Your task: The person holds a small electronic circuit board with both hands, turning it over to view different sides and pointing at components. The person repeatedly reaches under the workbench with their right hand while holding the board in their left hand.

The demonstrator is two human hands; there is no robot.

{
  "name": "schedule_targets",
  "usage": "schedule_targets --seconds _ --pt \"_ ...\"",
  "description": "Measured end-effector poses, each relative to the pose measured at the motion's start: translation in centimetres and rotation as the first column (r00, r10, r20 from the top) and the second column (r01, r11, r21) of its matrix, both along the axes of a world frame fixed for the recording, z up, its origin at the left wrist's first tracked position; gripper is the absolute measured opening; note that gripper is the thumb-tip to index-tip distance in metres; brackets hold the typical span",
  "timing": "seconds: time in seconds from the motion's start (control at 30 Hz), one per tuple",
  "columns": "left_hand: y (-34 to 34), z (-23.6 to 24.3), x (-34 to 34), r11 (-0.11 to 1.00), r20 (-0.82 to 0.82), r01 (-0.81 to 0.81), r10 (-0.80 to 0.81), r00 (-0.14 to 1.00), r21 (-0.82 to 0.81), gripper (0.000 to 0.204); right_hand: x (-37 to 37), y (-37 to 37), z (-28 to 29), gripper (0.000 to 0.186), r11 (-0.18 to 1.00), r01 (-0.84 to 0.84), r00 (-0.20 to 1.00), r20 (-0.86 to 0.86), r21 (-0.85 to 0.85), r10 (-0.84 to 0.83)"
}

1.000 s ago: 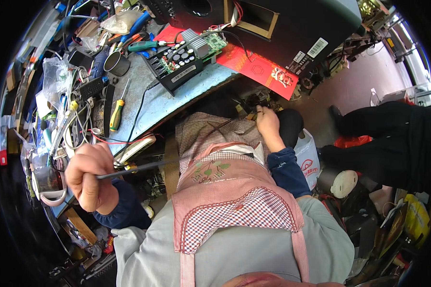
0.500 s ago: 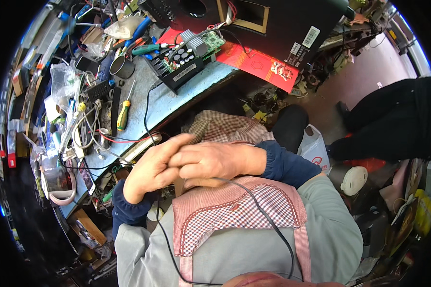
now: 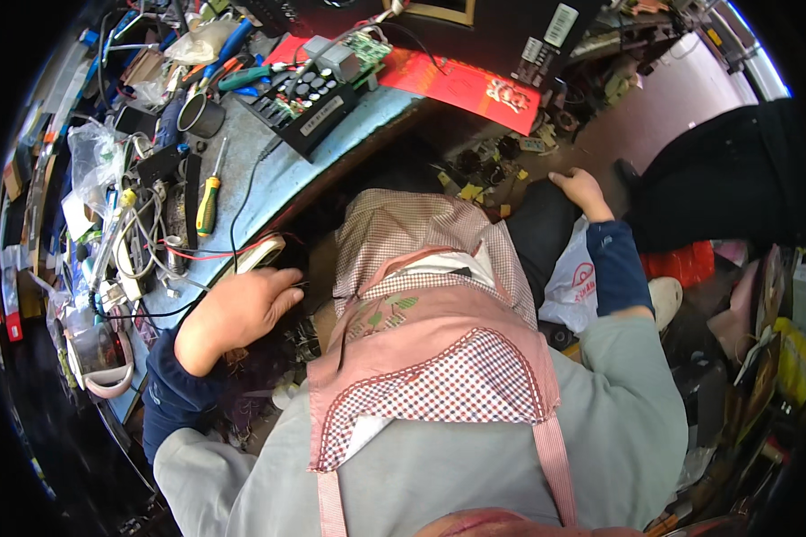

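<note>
My left hand is at the bench's front edge, fingers bent together; what they hold, if anything, is unclear. A black cord runs near it from the circuit board in a black housing. My right hand is out at the right beside a dark-clad knee, fingers curled, their contents hidden. The checked apron lies over my torso and lap between my hands.
The blue-grey bench holds tangled cables, a yellow-green screwdriver, a metal cup, a red envelope and a large black case. A person in black trousers stands at right near a plastic bag.
My hands, together over the apron half a second ago, have moved apart: left toward the bench, right out toward the knee. The cord that looped over my chest is gone from there.
</note>
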State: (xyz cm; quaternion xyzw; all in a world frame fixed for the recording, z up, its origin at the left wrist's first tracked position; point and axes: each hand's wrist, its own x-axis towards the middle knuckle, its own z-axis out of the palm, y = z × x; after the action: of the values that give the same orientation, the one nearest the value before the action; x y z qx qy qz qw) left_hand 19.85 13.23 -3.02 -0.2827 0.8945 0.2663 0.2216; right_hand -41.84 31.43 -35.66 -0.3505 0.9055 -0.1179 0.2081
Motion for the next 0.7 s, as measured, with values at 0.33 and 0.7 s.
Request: schedule_targets --seconds 0.33,0.7 --pt "0.3 -13.0 -5.5 0.916 -0.183 0.104 -0.034 0.983 0.388 0.029 -1.6 3.7 -4.0 0.052 0.812 0.583 0.519 0.76 0.02 -0.391" --pt "-0.2 -25.9 -11.2 0.931 -0.135 -0.365 0.359 0.923 -0.024 0.067 2.5 -2.3 5.6 0.043 0.92 0.373 0.813 0.521 -0.123 -0.26"
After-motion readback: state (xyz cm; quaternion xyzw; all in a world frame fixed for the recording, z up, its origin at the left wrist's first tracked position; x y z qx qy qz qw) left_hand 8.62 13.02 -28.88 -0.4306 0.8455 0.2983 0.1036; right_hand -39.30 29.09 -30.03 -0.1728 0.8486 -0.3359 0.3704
